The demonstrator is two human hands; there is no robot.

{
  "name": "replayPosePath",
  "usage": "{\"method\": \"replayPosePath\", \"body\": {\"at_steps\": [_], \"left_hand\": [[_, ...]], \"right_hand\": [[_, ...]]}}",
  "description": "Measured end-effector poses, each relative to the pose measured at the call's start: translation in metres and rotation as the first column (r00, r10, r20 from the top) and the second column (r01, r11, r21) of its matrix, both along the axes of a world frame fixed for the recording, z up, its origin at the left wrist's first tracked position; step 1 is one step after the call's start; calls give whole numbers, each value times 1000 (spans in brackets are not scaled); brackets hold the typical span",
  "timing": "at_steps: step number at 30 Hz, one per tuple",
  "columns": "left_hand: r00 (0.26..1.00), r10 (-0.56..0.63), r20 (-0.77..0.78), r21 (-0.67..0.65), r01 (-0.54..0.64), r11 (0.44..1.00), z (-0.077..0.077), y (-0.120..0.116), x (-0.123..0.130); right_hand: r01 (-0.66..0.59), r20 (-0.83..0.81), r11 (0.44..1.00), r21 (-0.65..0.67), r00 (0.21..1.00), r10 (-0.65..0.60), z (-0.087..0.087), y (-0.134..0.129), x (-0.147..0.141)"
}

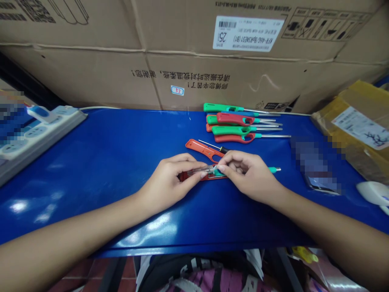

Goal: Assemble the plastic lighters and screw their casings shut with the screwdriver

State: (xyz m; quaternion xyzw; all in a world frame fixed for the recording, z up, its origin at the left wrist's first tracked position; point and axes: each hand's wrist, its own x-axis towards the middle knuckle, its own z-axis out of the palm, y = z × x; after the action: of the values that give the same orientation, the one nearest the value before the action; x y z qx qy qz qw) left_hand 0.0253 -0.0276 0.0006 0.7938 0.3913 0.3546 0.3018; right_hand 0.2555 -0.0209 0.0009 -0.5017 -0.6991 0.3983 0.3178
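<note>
My left hand (pixel 174 176) is closed on a clear lighter fuel tank (pixel 199 171), held between thumb and fingers over a red lighter shell half (pixel 209 177). My right hand (pixel 246 172) pinches at the right end of the tank. What its fingertips grip there is too small to make out. A green nozzle part (pixel 273 170) sticks out to the right from beneath this hand. Just behind the hands lies another orange-red shell half (pixel 200 147). A screwdriver (pixel 223 150) with a thin shaft and dark handle rests across it, partly hidden by my right hand.
Several assembled lighters (pixel 237 130) in green and red lie stacked at the back of the blue table (pixel 106 162). A large cardboard box (pixel 106 73) stands behind. A power strip (pixel 39 125) is at left. A phone (pixel 323 184), white mouse (pixel 373 192) and taped box (pixel 358 117) are at right.
</note>
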Motion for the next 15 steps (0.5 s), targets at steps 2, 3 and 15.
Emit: {"method": "replayPosePath", "body": {"at_steps": [2,3,15], "left_hand": [[1000,6,6,-2,-6,1000,1,1,0],[1000,8,7,-3,-8,1000,1,1,0],[1000,2,23,-78,0,997,-2,3,0]], "right_hand": [[2,-15,999,-38,1000,-3,2,1,0],[-1,-15,999,-49,1000,1,3,2,1],[-66,-72,995,-69,996,61,4,3,3]]}}
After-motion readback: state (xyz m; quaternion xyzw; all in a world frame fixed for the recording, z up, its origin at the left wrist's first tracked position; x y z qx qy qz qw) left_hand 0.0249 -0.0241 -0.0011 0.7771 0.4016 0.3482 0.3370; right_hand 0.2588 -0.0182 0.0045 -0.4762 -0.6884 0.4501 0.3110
